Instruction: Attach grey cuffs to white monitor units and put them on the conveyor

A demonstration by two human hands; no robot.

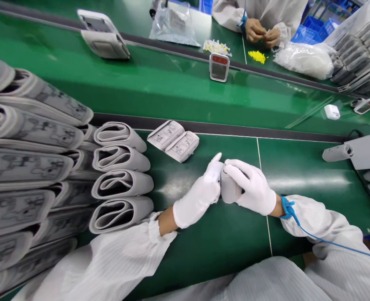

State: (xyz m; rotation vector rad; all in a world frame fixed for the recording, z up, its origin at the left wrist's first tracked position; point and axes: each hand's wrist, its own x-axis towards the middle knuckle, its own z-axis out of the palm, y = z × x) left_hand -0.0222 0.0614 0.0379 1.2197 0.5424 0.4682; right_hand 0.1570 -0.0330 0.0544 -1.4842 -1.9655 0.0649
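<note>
White gloves cover both of my hands, which meet over the green table. My left hand (pixel 200 196) is closed around a small white device (pixel 215 172), mostly hidden by the glove. Fingers bent over its top, my right hand (pixel 253 186) grips a rolled grey cuff (pixel 229 189) right beside the device. Whether the two items are joined I cannot tell. An unrolled grey cuff (pixel 182 146) with printed drawings lies behind my left hand, near the ledge.
Rolled grey cuffs (pixel 122 213) and larger stacks (pixel 24 167) fill the left. A grey box (pixel 368 150) stands right. Beyond the ledge (pixel 216 127), a person's hands (pixel 261 33) work near yellow pieces (pixel 257 57).
</note>
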